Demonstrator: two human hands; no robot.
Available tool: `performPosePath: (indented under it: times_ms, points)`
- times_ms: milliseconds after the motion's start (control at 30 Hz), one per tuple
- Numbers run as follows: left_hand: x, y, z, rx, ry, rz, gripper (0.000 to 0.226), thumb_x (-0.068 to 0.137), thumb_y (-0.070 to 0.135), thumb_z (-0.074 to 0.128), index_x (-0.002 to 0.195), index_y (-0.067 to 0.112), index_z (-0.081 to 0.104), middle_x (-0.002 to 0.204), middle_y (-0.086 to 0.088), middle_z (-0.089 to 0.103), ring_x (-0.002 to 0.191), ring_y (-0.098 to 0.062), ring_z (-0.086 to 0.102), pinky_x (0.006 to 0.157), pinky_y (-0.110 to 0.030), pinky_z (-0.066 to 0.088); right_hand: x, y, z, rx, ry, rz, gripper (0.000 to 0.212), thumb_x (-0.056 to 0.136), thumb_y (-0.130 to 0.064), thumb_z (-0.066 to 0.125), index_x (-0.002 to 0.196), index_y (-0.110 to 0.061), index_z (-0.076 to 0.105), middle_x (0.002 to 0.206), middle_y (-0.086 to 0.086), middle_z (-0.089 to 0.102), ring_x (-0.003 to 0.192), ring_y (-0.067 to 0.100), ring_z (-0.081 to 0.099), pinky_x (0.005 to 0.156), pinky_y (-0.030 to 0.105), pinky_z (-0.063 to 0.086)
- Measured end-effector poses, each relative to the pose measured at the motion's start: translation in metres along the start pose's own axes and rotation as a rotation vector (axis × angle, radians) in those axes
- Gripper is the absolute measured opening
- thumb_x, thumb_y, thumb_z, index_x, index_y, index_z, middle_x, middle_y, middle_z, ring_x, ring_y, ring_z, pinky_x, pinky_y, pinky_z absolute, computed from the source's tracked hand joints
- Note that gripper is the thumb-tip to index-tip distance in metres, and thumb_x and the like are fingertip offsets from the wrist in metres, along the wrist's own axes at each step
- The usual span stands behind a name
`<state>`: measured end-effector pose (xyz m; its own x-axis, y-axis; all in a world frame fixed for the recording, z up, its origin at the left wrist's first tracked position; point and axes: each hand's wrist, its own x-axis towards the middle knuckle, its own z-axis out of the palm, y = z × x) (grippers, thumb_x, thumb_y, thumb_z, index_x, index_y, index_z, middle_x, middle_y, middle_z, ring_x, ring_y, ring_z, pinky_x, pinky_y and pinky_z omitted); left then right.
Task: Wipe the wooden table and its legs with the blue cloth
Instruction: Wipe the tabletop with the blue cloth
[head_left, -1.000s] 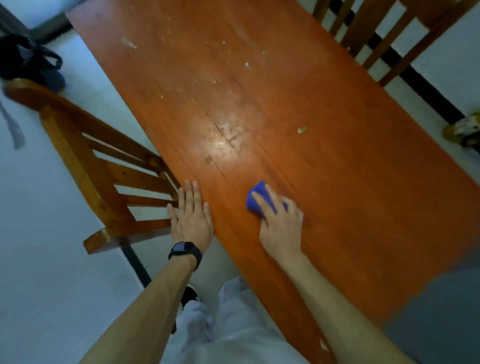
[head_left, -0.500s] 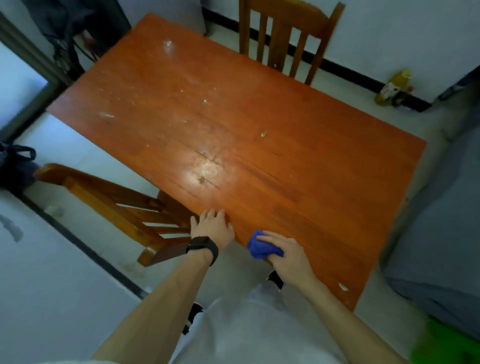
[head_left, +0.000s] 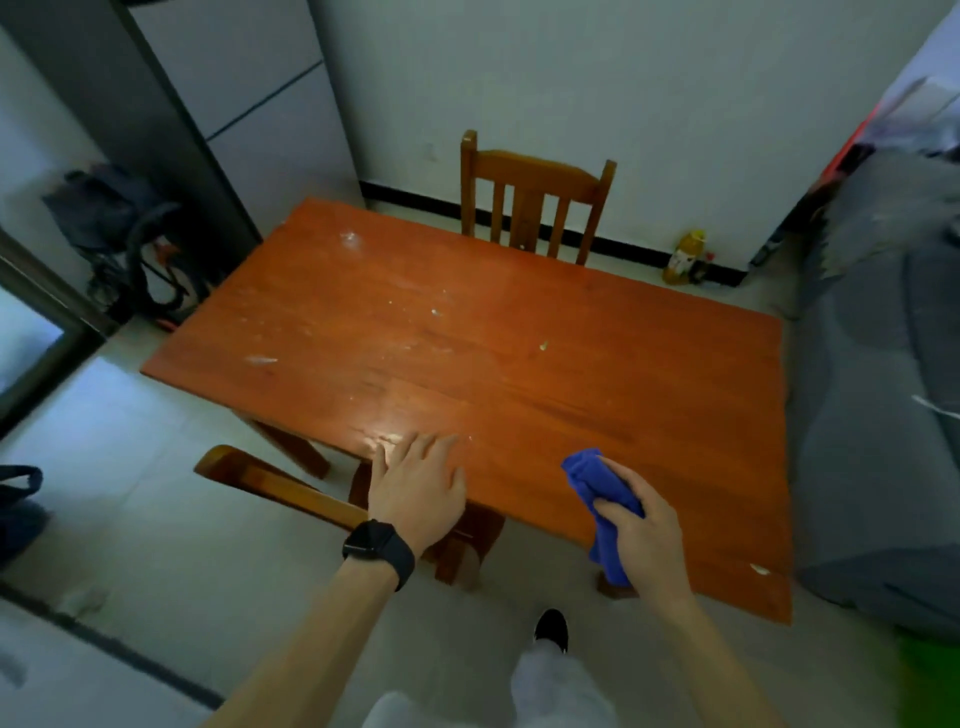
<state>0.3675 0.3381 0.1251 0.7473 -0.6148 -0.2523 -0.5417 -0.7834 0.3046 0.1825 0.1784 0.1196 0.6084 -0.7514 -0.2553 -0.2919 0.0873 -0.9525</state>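
A person's left hand (head_left: 415, 488) lies flat on the near edge of the wooden table (head_left: 571, 364), fingers straight and slightly spread, a black smartwatch (head_left: 378, 545) on the wrist. Just right of it, the right hand (head_left: 647, 540) curls fingers and thumb round a bunched, soft blue cloth (head_left: 597, 483) over the same edge. Beyond the fingertips, pale specks dot the glossy orange-brown planks. The label on a bottle (head_left: 685, 257) by the wall is unreadable.

light: dim, bluish | glare: bright patch on table (head_left: 571, 364) near edge | blur: soft, edges smeared, wide-angle bend
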Motion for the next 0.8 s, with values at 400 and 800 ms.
performPosePath:
  times_ms: [400, 800]
  points:
    - [0.087, -0.087, -0.027, 0.239, -0.149, 0.066, 0.054, 0.1, 0.043, 0.04, 0.152, 0.034, 0.032, 0.16, 0.004, 0.03, 0.151, -0.019, 0.013, 0.122, -0.055, 0.007, 0.049, 0.046, 0.067, -0.028, 0.139, 0.208, 0.044, 0.093, -0.005, 0.059, 0.121, -0.039, 0.061, 0.11, -0.031, 0.058, 0.103, -0.003, 0.057, 0.088, 0.024, 0.041]
    - [0.2, -0.145, -0.007, 0.335, -0.356, 0.237, 0.058, 0.1, 0.041, 0.038, 0.155, 0.033, 0.023, 0.166, -0.003, 0.013, 0.153, -0.028, 0.007, 0.122, -0.054, 0.01, 0.093, 0.08, 0.106, -0.493, 0.303, 0.378, 0.051, 0.084, -0.011, 0.055, 0.125, -0.042, 0.058, 0.138, -0.01, 0.055, 0.124, 0.024, 0.048, 0.105, 0.042, 0.04]
